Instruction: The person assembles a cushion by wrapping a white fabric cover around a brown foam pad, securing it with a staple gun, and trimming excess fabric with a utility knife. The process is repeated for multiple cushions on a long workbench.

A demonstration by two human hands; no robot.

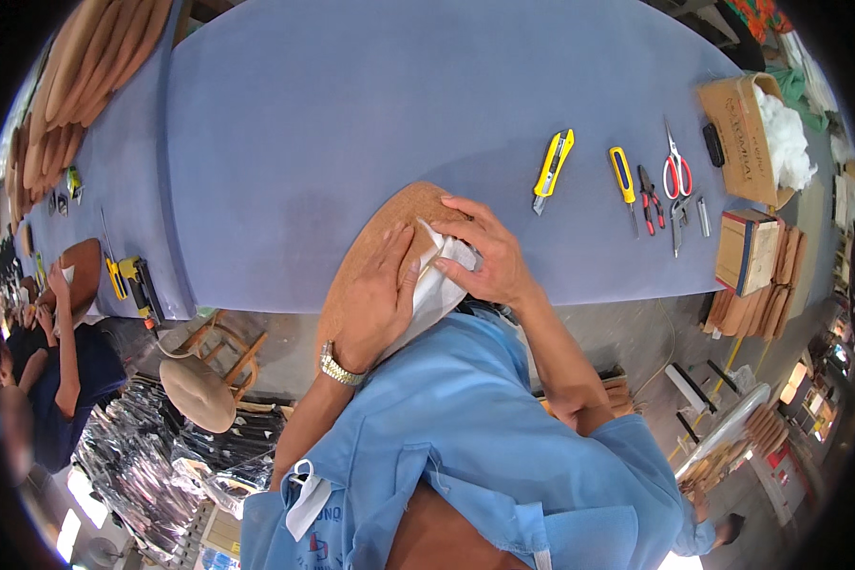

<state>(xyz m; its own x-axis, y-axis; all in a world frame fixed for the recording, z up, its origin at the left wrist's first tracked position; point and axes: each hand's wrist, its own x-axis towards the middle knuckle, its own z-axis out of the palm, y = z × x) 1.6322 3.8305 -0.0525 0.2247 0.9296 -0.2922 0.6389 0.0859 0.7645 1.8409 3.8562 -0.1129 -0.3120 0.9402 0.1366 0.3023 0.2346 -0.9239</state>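
A brown fabric-covered seat pad [351,285] leans against my body at the near edge of the blue table. White cloth [427,304] shows along its side facing me. My left hand [375,290], with a watch on the wrist, lies flat on the brown cover, fingers stretched out and thumb beside the white cloth. Across from it, my right hand [489,252] has its fingers curled over the pad's far edge. Its thumb presses a fold of the white cloth against the brown cover. Whatever lies under the right fingers is hidden.
On the blue table [370,85] lie a yellow utility knife [553,171], a yellow-handled screwdriver [622,176], red-handled pliers [650,199] and scissors [676,171]. A cardboard box [736,142] holds white stuffing. A wooden stool [228,366] stands left; a co-worker [76,380] sits beyond.
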